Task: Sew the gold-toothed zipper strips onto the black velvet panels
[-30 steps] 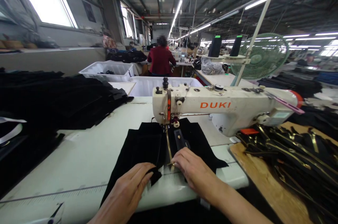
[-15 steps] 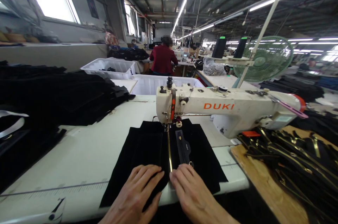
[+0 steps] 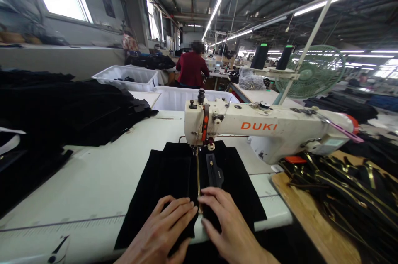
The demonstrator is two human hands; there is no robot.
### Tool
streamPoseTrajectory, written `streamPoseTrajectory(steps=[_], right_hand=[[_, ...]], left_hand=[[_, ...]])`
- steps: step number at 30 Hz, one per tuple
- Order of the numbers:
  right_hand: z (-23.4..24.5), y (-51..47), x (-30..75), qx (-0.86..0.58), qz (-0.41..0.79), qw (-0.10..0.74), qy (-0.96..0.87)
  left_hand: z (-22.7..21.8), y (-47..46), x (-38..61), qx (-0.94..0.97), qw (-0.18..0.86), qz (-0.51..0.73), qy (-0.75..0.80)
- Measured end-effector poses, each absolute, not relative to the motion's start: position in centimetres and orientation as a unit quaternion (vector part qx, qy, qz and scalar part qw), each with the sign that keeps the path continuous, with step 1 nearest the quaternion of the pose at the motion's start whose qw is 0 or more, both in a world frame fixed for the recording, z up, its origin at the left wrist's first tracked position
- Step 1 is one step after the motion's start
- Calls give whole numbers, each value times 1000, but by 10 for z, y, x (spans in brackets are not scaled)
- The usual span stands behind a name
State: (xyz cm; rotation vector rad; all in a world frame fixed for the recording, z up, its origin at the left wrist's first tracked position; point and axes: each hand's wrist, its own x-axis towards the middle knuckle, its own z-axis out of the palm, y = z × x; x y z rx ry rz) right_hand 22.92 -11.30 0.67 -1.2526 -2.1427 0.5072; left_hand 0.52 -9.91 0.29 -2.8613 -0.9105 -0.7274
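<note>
A black fabric panel (image 3: 171, 177) lies under the needle and presser foot of a sewing machine (image 3: 230, 125). A gold-toothed zipper (image 3: 198, 172) runs down its middle from the presser foot toward me. My left hand (image 3: 164, 224) rests flat on the left part of the fabric, its fingertips just beside the zipper's near end. On the right, my right hand (image 3: 225, 218) has its fingers apart, fingertips touching at the zipper's edge and thumb held away below. A dark zipped patch (image 3: 214, 170) sits on the fabric just beyond my right hand.
Stacked black cloth pieces (image 3: 77, 110) cover the table's left side. Several gold zippers (image 3: 342, 189) lie on a wooden board (image 3: 298, 201) at the right. Behind the machine stand white bins (image 3: 127, 79), thread cones (image 3: 259, 56) and a green fan (image 3: 311, 71). A person (image 3: 192, 69) in red sits farther back.
My right hand has spread its fingers and its thumb now stands away from them. My left hand has shifted slightly right, toward the zipper. The fabric has hardly moved.
</note>
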Motion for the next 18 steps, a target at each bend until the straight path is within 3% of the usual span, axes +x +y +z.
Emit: streamPoseTrajectory(steps=[6, 12, 18], right_hand=[[12, -113, 234, -432, 153, 261, -850], [29, -88, 234, -403, 50, 105, -908], [45, -87, 235, -383, 158, 122, -902]], left_hand=[[7, -95, 7, -929, -29, -243, -279], [12, -92, 11, -876, -190, -284, -341], [21, -90, 7, -809, -325, -281, -401]])
